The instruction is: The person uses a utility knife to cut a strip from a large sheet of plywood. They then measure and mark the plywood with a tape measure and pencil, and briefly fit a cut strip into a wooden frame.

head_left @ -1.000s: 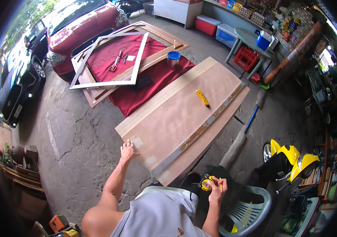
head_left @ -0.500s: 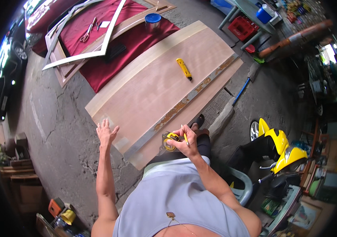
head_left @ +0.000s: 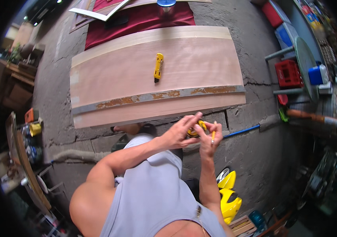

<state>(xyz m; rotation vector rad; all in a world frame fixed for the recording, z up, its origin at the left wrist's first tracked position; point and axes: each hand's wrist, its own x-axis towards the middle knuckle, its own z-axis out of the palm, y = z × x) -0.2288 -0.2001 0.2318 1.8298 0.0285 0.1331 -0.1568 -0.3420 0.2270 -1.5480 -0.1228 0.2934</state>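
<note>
In front of my body both hands meet at a yellow-and-black tape measure [head_left: 201,125]. My right hand [head_left: 208,143] is closed round it and also keeps a yellow pencil [head_left: 213,137] between its fingers. My left hand [head_left: 177,133] is at the tape's other side, fingers bent against it; its fingertips are partly hidden. Just beyond lies a large pinkish plywood board [head_left: 113,75] with a paler strip along its far edge. A rust-patched metal straightedge [head_left: 184,93] runs along its near side. On the board rests a yellow utility knife [head_left: 158,68], untouched.
Behind the board are dark red cloth [head_left: 144,24], a blue-lidded can [head_left: 166,4] and a white angled frame [head_left: 104,16]. At right stand a green round table [head_left: 306,65] and a red crate [head_left: 288,74]. A yellow scooter [head_left: 230,205] is close at lower right.
My left hand has left the board's left corner and come to the tape measure in my right hand. My view has turned, so the board now lies nearly level across it.
</note>
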